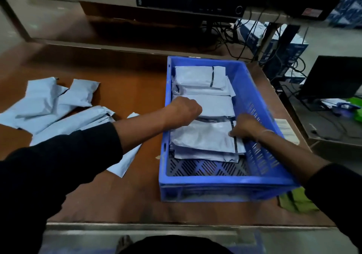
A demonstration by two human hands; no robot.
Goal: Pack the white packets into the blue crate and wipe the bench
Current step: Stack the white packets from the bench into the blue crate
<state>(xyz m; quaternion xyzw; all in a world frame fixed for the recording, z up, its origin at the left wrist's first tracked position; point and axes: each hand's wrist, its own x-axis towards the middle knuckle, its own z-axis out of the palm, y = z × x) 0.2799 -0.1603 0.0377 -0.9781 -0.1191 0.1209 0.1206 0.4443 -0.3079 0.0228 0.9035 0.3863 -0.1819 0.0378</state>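
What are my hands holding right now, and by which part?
The right hand pinches the right edge of the top packet in the blue crate. The left hand is curled above the packets; whether it grips anything cannot be told.

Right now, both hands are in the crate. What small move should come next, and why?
Probably let go of the top packet and bring the left hand back to the pile on the bench. That packet already lies flat in the crate, the right hand steadies its edge, and many packets remain outside.
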